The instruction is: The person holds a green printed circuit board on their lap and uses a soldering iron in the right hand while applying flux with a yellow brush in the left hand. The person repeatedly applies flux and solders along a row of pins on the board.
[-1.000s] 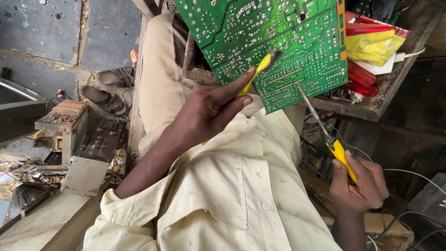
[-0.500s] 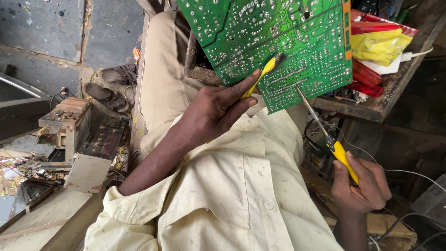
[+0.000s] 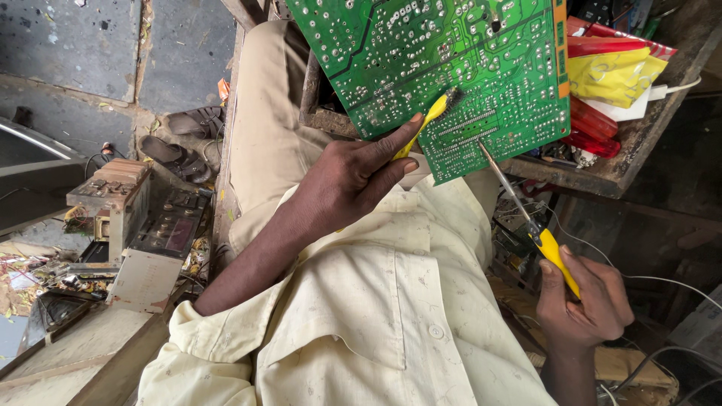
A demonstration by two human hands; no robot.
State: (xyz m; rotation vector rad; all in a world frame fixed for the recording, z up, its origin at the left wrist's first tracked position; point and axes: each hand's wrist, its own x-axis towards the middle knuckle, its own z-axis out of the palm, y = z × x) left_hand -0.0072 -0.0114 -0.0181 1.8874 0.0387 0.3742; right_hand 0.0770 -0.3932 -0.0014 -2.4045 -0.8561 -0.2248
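Note:
A large green circuit board [image 3: 451, 53] stands solder side up, leaning over my lap at the top of the view. My left hand [image 3: 346, 180] is shut on a yellow brush [image 3: 432, 116], whose dark bristle head rests on the board's lower part. My right hand [image 3: 587, 301], lower right, grips a yellow-handled soldering iron [image 3: 555, 254]. Its thin metal tip [image 3: 485, 154] touches or nearly touches the board's lower edge, just right of the brush.
Behind the board, a worn wooden tray [image 3: 602, 177] holds red and yellow packets [image 3: 613, 75] and small parts. An opened old electronic chassis [image 3: 143, 233] sits on the floor at left, near a pair of sandals [image 3: 180, 143]. Wires [image 3: 662, 286] trail at right.
The brush head has shifted slightly along the board. The soldering iron and right hand hold almost the same place.

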